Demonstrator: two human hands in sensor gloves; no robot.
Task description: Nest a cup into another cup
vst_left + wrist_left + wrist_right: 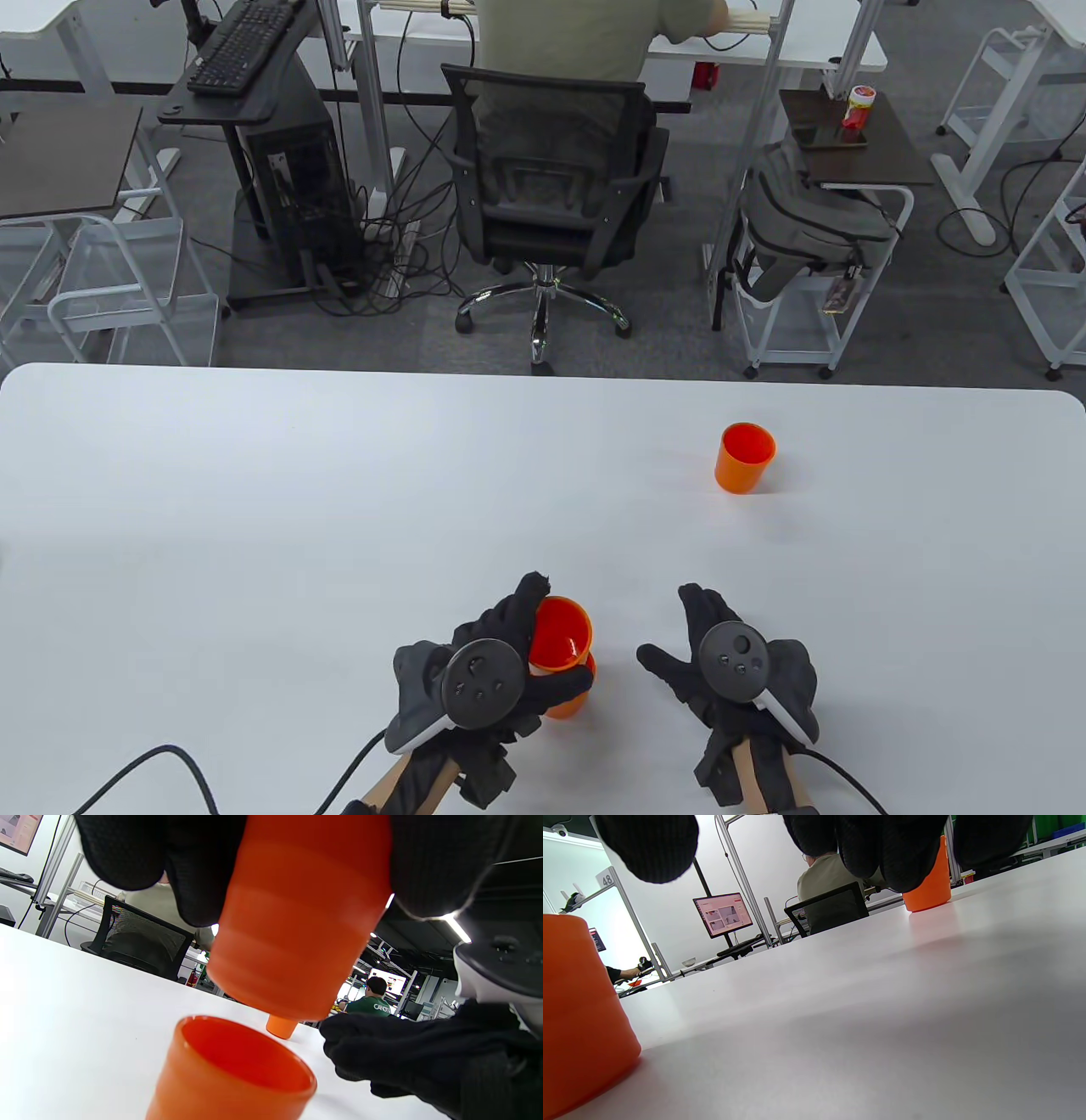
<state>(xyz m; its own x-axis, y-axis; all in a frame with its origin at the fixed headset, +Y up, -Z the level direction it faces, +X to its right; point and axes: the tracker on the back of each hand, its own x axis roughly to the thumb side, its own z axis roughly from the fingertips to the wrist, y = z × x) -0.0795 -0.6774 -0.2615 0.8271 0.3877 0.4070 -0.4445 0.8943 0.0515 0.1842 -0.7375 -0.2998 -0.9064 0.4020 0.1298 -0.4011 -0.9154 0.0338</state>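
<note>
My left hand (550, 638) grips an orange cup (562, 630) and holds it upright just above a second orange cup (570, 701) standing on the white table (339, 509). In the left wrist view the held cup (297, 921) hangs between my fingers (127, 849), its base a little above and behind the open mouth of the standing cup (237, 1069). My right hand (670, 624) is open and empty, low over the table to the right of the two cups. A third orange cup (745, 458) stands upright farther back on the right.
The table's far edge (543, 373) borders a floor with an office chair (551, 195) and carts. The right wrist view shows the standing cup (577, 1018) at the left and the far cup (927, 887) behind my fingers (882, 849).
</note>
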